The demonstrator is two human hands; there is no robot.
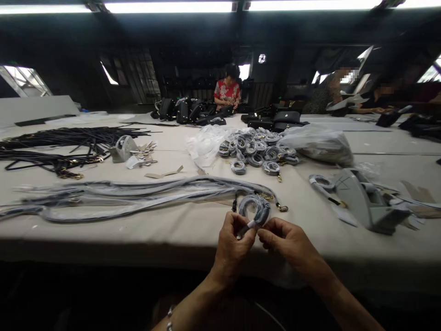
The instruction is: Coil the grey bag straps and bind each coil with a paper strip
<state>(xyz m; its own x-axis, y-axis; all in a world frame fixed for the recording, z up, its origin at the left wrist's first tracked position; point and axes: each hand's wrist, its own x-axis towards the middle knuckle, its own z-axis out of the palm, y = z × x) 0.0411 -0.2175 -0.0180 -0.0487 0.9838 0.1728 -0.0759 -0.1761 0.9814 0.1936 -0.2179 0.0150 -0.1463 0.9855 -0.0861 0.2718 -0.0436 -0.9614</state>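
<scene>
The left hand [231, 243] and right hand [289, 241] are pinching a coiled grey strap [254, 209] between their fingers [263, 233], the coil standing just above the fingertips, over the cloth-covered table [172, 234].

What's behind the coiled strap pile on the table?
Black handbags sit behind the coiled strap pile, and a person in a red floral top is farther back. The tabletop beneath the pile is covered, so it can't be seen.
</scene>
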